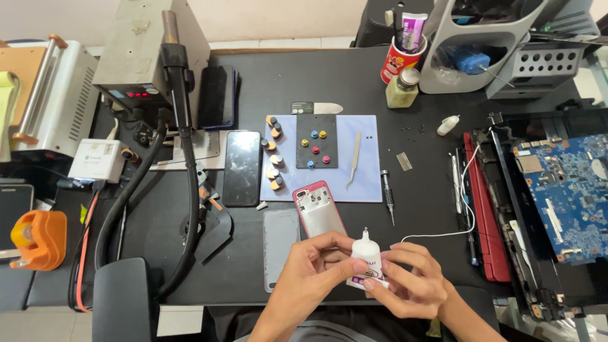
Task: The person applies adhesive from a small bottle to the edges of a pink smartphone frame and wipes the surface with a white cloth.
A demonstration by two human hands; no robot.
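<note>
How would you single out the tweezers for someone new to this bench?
Find the pale blue mat in the middle of the black table. On its right part, beside the dark square pad, lie the tweezers: slim, silvery and pointed, unlike the stubby knobs along the mat's left edge.

phone (320, 212) ahead, bare desk (418, 209) right

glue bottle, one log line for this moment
left hand + right hand: hold glue bottle upright | phone: beyond, on mat

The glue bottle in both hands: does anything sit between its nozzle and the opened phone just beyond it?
Nothing visible does. The glue bottle, held by the left hand and right hand, points its nozzle toward the pink opened phone across bare mat.
</note>
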